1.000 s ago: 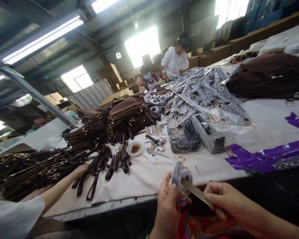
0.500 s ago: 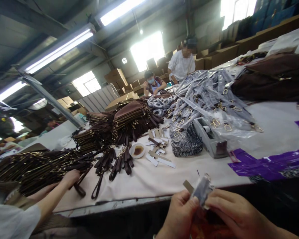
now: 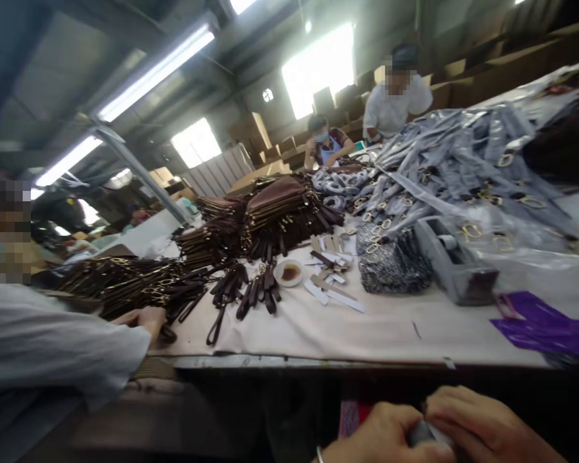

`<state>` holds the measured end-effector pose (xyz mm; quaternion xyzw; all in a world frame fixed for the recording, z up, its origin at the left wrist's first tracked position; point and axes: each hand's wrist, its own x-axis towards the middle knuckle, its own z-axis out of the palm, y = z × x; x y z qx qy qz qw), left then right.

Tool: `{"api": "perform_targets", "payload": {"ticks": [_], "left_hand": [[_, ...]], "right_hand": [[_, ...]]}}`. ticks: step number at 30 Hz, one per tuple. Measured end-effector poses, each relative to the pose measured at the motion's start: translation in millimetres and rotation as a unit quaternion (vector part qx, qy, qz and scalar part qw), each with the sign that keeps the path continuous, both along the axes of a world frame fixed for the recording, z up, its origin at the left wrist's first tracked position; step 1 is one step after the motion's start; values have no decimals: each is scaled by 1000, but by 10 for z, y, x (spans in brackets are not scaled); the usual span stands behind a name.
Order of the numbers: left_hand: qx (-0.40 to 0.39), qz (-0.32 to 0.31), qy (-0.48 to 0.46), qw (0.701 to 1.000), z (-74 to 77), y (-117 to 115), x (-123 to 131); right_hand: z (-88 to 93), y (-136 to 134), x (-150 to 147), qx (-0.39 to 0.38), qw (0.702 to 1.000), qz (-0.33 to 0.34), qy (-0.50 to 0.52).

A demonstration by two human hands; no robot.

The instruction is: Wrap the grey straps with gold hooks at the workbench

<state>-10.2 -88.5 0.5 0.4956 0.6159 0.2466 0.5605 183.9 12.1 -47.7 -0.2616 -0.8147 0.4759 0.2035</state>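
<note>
My left hand (image 3: 383,437) and my right hand (image 3: 482,427) meet at the bottom edge of the view, below the table's near edge (image 3: 318,361). Both have their fingers curled round a small grey wrapped piece (image 3: 427,436) held between them; only a sliver of it shows. A bit of red patterned cloth (image 3: 350,418) lies just under my left hand.
Piles of dark brown straps (image 3: 139,283) and brown pouches (image 3: 280,206) lie on the white table, with a small dish (image 3: 288,272), paper strips (image 3: 332,289), a grey tape dispenser (image 3: 456,263), plastic-wrapped straps (image 3: 463,167) and purple sheet (image 3: 545,328). A co-worker's hand (image 3: 147,318) rests at left; two people stand at the far end.
My view has swung left and up, so my hands have sunk to the bottom edge. The wrapped piece with its tan strip is now almost covered by my fingers. The co-worker at left has come closer.
</note>
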Motion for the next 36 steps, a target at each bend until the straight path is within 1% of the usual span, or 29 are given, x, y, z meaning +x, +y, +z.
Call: {"api": "perform_targets", "payload": {"ticks": [1,2,5,7,9,12,14,17,18,20,21,23,24,25,27,30,32,36], "left_hand": [[14,-6,-19,1000,-27,35,24],[27,-3,-33,999,-56,66,52],[31,5,-65,997,-117,113,117],[14,1,-78,997,-118,113,129],[1,-8,-78,997,-92,107,126],[-2,-21,-78,997,-49,102,126],[-3,-26,-70,997,-48,99,135],[-11,-28,-45,999,-96,97,155],[-14,-23,-32,999,-117,99,161],[-17,-7,-6,1000,-152,109,167],[-17,1,4,1000,-161,117,167],[-13,10,13,1000,-164,135,159],[-13,11,12,1000,-161,142,152],[-15,9,8,1000,-159,146,143],[-26,17,-15,999,-167,145,125],[-69,68,-102,990,-218,121,103],[-91,98,-159,978,-257,105,101],[-93,125,-219,963,-286,109,141]], "right_hand": [[58,-26,0,-7,1000,1,-20],[109,-39,-2,-19,999,-13,-34],[236,-15,-4,-122,989,-54,-71],[326,28,-5,-173,980,-46,-87],[424,84,-13,-176,978,-18,-108],[557,177,-43,-121,981,44,-148],[613,227,-73,-78,978,91,-170],[621,233,-125,-28,969,139,-201],[600,212,-141,5,968,146,-204],[528,139,-163,119,963,147,-190],[482,93,-165,192,955,144,-174],[387,4,-150,323,929,128,-129],[344,-32,-133,367,917,118,-106],[309,-59,-110,394,909,108,-86],[261,-84,-54,401,910,89,-52],[237,-70,31,346,932,102,-31],[238,-50,75,315,940,123,-39],[248,-44,96,310,939,130,-70]]}}
